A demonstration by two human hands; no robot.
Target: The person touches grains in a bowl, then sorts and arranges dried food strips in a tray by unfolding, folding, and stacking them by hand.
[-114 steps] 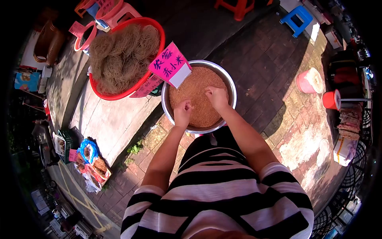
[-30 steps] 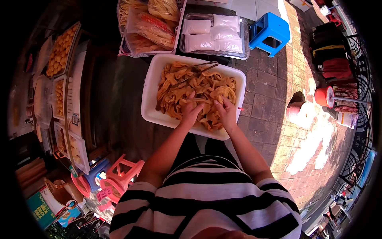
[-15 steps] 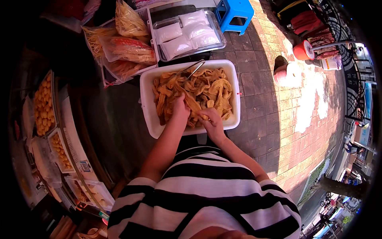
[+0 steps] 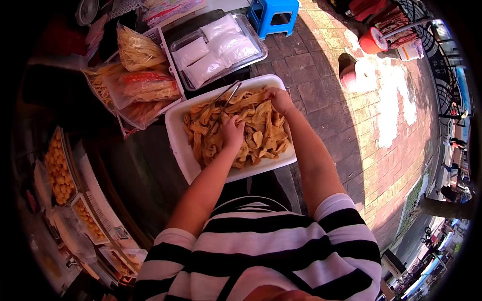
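A white tub point(image 4: 176, 131) in front of me holds a heap of soft, yellow-brown folded strips that look like tofu skin point(image 4: 258, 138). My left hand point(image 4: 232, 133) is over the middle of the heap, its bent fingers closed on a strip. At the far right corner of the tub, my right hand point(image 4: 279, 99) pinches the end of a strip; its fingertips are partly hidden. Metal tongs point(image 4: 232, 95) lie on the strips to the left of my right hand, their handle end over the far rim.
Beyond the tub, a clear tray point(image 4: 260, 50) holds several white packets point(image 4: 205, 69). Left of it, a white crate point(image 4: 169, 55) holds bagged strips point(image 4: 143, 90). A blue stool point(image 4: 273, 17) stands on the brick pavement point(image 4: 321, 100). Trays of small yellow balls point(image 4: 60, 170) line the left.
My right hand has moved away from me to the tub's far right corner. My left hand has shifted slightly right. The view has turned, and the tub appears tilted.
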